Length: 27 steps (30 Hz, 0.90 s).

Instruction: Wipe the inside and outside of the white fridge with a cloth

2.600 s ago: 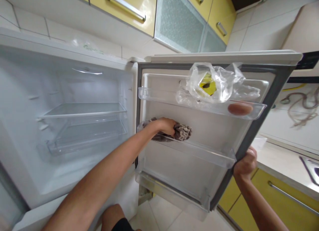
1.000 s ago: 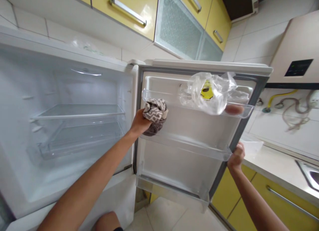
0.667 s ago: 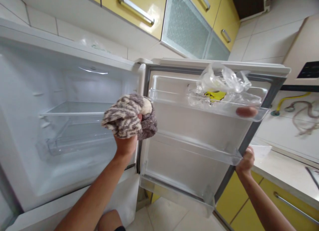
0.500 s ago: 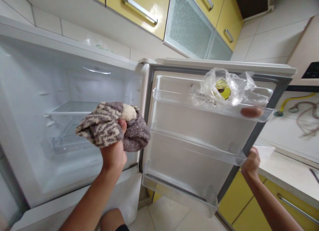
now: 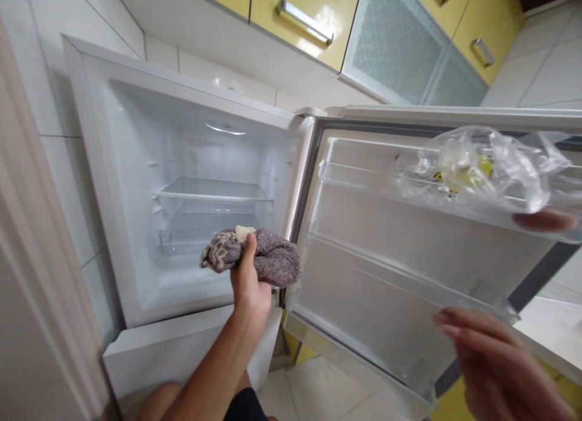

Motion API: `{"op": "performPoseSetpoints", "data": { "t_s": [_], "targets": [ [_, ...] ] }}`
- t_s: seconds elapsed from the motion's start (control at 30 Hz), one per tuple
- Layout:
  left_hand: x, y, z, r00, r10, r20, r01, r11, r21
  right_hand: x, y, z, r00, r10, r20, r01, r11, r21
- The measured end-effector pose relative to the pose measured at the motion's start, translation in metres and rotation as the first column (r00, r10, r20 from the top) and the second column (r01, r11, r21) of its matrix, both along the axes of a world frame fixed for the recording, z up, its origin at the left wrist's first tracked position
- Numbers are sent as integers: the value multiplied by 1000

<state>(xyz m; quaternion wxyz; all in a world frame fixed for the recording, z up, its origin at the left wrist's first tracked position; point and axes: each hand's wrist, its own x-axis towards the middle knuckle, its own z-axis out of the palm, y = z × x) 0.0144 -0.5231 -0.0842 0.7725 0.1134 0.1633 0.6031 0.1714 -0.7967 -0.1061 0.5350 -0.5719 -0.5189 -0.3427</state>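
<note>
My left hand (image 5: 251, 281) is closed around a bunched grey-brown cloth (image 5: 278, 258) with a cream patch and a patterned end. It holds the cloth in front of the open refrigerator (image 5: 186, 100), whose glass shelf (image 5: 213, 189) and clear drawer (image 5: 182, 242) show behind. At the lower right, my right hand (image 5: 495, 354) is in the air before the open fridge door (image 5: 386, 245), blurred, its fingers stretched out and nothing seen in them. A crumpled clear plastic bag (image 5: 504, 166) with something yellow inside lies in the door's top rack, beside a brown egg-like object (image 5: 543, 220).
Yellow wall cabinets (image 5: 300, 33) with metal handles and frosted glass panels (image 5: 393, 45) hang above. A pale vertical edge (image 5: 40, 227) stands close on the left. A white counter (image 5: 557, 324) shows behind the door at the right, with floor tiles (image 5: 327, 384) below.
My right hand has let go of the door's edge and come nearer the camera. My left hand has lowered the cloth slightly. The view has swung to the left.
</note>
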Motion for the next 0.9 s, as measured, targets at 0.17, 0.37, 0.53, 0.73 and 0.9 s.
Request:
{"op": "performPoseSetpoints", "data": {
  "t_s": [0.17,0.37,0.53,0.73,0.9],
  "targets": [
    [-6,-21,-4,994,-98,58,85,979,185,-66,69,26,704,580,410,-375,794,-479],
    [-20,-37,-13,954,-300,12,291,934,208,-88,153,24,811,449,376,-277,860,-430],
    [-26,-47,-31,987,-141,-75,157,937,312,-89,176,16,842,454,290,-283,831,-478],
    [-29,-56,-59,987,10,-159,96,763,640,-93,179,3,898,421,131,-353,864,-358],
    [-33,-56,-81,953,88,-289,195,551,812,-98,173,4,854,428,-296,-482,864,-144]
  ]
}}
